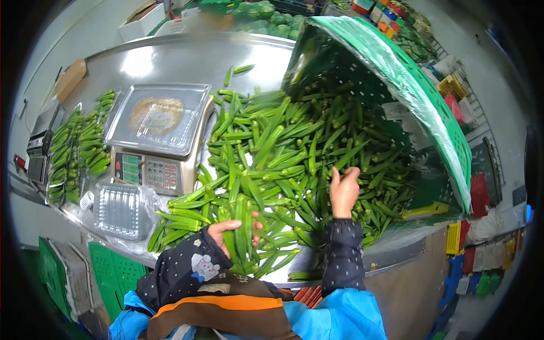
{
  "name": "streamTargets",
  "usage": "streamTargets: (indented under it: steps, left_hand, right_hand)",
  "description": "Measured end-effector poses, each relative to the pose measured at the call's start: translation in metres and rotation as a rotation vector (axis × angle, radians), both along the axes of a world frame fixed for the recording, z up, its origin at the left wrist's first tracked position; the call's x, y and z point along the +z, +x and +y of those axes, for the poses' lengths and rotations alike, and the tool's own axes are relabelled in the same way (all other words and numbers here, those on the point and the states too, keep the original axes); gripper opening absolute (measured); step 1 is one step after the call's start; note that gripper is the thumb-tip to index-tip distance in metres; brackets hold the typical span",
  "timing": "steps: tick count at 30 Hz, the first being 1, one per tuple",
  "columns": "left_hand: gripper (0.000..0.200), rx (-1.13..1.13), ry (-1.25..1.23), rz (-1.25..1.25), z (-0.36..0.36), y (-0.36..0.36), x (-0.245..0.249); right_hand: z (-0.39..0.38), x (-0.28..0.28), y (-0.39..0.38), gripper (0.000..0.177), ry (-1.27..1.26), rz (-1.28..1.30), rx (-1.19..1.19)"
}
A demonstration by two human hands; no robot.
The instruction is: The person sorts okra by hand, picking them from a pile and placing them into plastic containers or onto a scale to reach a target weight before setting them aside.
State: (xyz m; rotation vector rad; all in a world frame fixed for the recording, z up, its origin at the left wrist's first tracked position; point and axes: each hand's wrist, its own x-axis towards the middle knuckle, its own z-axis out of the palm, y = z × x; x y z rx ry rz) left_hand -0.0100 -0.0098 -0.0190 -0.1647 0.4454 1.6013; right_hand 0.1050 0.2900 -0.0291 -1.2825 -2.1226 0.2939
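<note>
My left hand (pixel 221 231) is closed around a small bunch of okra pods (pixel 242 224), held upright over the near edge of the pile. Above the right part of the heap of okra (pixel 283 147) is my right hand (pixel 344 192). Its thumb stands apart from the half-curled fingers, and no pod shows between them; the fingers' undersides are hidden. The heap spills out of a green crate (pixel 391 56) tipped on its side, lined with clear plastic, onto the metal table (pixel 226 51).
Left of the heap stands a digital scale (pixel 153 170) with a clear plastic tray (pixel 161 122) on its pan. Clear containers (pixel 117 211) lie in front of it. Packs of okra (pixel 76 150) line the far left. Green crates (pixel 116 277) stand below the table edge.
</note>
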Motion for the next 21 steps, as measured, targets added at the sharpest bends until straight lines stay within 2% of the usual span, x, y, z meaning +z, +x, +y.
streamTargets:
  steps: [2,4,6,8,9,11,14,15,16,17,18,19,20,21]
  left_hand:
    - [0.057,-0.001,0.076,0.004,0.0,0.0,0.004]
    - [0.058,0.007,0.104,0.001,-0.002,0.0,0.001]
    - [0.06,0.031,0.272,-0.066,-0.005,-0.001,-0.016]
    - [0.059,0.024,0.28,-0.045,-0.007,-0.003,-0.012]
    - [0.059,0.016,0.207,-0.037,-0.008,-0.004,-0.007]
    - [0.058,0.015,0.115,-0.022,-0.006,-0.003,-0.003]
    - [0.057,-0.027,0.13,0.024,-0.001,0.0,-0.003]
    - [0.057,-0.041,0.142,0.02,0.0,0.0,-0.004]
    - [0.057,-0.048,0.14,0.02,-0.001,0.001,-0.005]
    - [0.057,-0.052,0.113,0.027,-0.001,0.001,-0.006]
    - [0.057,-0.057,0.088,0.037,-0.001,0.001,-0.005]
    - [0.057,-0.061,0.089,0.044,-0.001,0.001,-0.004]
    - [0.061,-0.072,0.099,0.024,-0.002,0.001,-0.001]
    - [0.064,-0.08,0.109,0.003,-0.003,0.001,0.001]
  right_hand:
    - [0.013,-0.006,-0.011,0.039,0.028,-0.114,-0.027]
    - [0.021,-0.021,-0.014,0.042,0.074,-0.095,-0.014]
    - [0.019,-0.027,-0.01,0.037,0.016,0.081,0.006]
    - [0.001,-0.018,-0.005,0.032,-0.066,0.279,0.038]
    - [-0.011,-0.019,-0.002,0.031,-0.225,0.459,0.13]
    - [-0.049,-0.015,0.004,0.031,-0.524,0.523,0.311]
    - [-0.08,-0.007,0.006,0.028,-0.907,0.517,0.606]
    - [-0.072,-0.005,0.003,0.026,-0.569,0.412,0.587]
    - [-0.058,0.007,-0.002,0.024,-0.439,0.371,0.491]
    - [-0.038,0.006,-0.01,0.031,-0.267,0.42,0.415]
    - [-0.015,0.007,-0.014,0.037,-0.055,0.299,0.341]
    - [-0.002,0.015,-0.016,0.041,0.08,0.115,0.277]
    - [0.008,0.017,-0.022,0.032,0.066,-0.012,0.212]
    - [0.023,0.007,-0.023,0.028,0.164,-0.046,0.238]
